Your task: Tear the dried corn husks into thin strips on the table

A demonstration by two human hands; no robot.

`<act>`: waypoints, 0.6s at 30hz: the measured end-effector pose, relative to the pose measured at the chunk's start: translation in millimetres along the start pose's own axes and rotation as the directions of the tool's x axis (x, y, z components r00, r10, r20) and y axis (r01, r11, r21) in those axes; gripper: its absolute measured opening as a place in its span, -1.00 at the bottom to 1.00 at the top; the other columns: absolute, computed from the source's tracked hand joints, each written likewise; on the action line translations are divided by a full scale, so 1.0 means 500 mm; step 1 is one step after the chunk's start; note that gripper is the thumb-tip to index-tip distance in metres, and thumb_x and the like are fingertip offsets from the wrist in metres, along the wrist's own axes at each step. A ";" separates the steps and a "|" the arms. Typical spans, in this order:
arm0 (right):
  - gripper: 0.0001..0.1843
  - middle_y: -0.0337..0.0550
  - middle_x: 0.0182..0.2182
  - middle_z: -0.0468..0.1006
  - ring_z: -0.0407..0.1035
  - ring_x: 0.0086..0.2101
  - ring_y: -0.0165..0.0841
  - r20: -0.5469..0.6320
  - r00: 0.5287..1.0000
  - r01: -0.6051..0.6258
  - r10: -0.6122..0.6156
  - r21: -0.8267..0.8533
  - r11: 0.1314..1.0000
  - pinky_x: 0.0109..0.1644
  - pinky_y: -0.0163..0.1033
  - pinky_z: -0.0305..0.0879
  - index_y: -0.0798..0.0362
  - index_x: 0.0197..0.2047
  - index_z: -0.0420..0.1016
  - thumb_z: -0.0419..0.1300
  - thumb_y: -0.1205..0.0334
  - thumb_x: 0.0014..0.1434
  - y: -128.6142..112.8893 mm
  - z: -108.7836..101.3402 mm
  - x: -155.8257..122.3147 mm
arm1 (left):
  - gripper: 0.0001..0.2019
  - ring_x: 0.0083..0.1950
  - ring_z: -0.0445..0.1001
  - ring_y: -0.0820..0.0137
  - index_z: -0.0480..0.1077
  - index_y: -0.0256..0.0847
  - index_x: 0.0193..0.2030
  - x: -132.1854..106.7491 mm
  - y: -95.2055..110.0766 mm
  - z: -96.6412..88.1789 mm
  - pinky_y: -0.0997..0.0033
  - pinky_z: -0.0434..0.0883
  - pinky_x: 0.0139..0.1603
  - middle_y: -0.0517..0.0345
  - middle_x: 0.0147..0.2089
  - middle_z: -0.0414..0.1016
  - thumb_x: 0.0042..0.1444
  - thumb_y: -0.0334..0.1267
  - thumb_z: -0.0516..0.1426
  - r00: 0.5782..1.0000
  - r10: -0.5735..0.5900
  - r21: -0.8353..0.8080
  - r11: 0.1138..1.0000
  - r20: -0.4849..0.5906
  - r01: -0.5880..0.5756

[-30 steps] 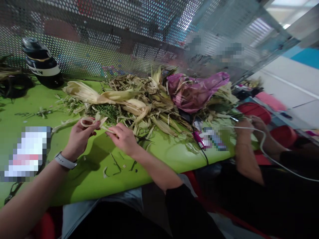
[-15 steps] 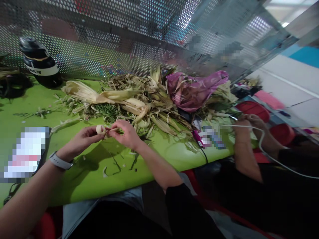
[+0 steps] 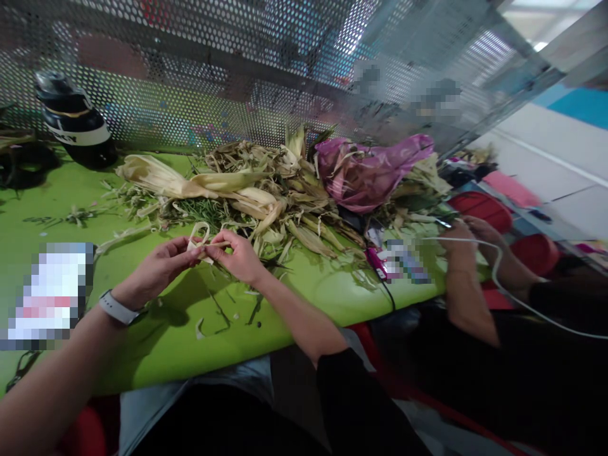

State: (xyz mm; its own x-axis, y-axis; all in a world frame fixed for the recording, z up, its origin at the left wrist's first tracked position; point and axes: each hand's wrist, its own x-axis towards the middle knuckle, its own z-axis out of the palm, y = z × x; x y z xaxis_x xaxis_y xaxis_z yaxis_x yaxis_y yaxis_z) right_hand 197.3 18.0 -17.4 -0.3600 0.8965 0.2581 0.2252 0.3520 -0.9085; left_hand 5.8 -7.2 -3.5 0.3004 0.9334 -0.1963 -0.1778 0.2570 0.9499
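Note:
My left hand [image 3: 159,269] and my right hand [image 3: 238,254] meet above the green table [image 3: 180,335], both pinching one pale corn husk strip [image 3: 200,237]. The strip forms a small loop that sticks up between my fingertips. A white watch sits on my left wrist. Just beyond my hands lies a big pile of dried corn husks [image 3: 247,190] with some green stems mixed in.
A pink plastic bag [image 3: 365,174] rests on the pile at the right. A black-and-white bottle [image 3: 76,120] stands at the back left before a perforated metal screen [image 3: 213,76]. Another person's hands [image 3: 468,237] work at the right, near a white cable. Husk scraps litter the table.
The husk strip went from a wide loop to a tight roll, and now stands as a small loop again. My hands came together and stayed close above the table.

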 end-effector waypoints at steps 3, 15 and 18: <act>-0.69 -0.23 -0.36 0.51 0.42 -0.31 -0.41 -0.001 1.000 0.010 -0.010 0.030 0.999 -0.19 -0.29 0.33 0.05 -0.30 0.40 0.20 -0.05 0.19 -0.001 0.005 -0.002 | -0.71 -0.13 0.53 0.35 0.58 -0.18 -0.16 -0.001 0.002 -0.005 0.36 0.50 -0.03 0.06 -0.08 0.59 -0.05 -0.20 0.39 1.000 -0.012 -0.029 1.000 -0.010 0.012; -0.35 -0.20 -0.35 0.51 0.39 -0.32 -0.36 -0.071 0.976 0.167 -0.207 -0.372 0.913 -0.13 -0.20 0.35 0.03 0.34 0.12 0.17 0.02 0.28 0.006 0.004 -0.006 | -0.60 -0.28 0.46 0.38 0.52 -0.20 -0.16 0.005 0.001 0.004 0.39 0.39 -0.19 0.17 -0.32 0.55 -0.12 -0.06 0.39 0.974 0.128 0.141 0.985 -0.187 -0.102; -0.59 -0.10 -0.26 0.53 0.38 -0.19 -0.30 -0.022 0.938 0.261 -0.346 -0.613 0.746 -0.01 -0.14 0.29 0.03 0.22 0.35 0.08 0.14 0.36 0.009 0.003 -0.006 | -0.63 -0.27 0.44 0.38 0.48 -0.17 -0.15 0.008 -0.004 -0.001 0.39 0.37 -0.20 0.19 -0.32 0.52 -0.05 -0.05 0.36 0.959 0.180 0.173 0.974 -0.220 -0.143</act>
State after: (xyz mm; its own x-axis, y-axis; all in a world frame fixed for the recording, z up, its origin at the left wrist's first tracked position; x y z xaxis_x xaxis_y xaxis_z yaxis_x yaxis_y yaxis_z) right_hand 198.2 16.6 -22.5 -0.3958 0.7250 0.5637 0.6292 0.6612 -0.4086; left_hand 7.0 -4.1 -5.9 0.0495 0.9963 -0.0705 -0.0537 0.0731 0.9959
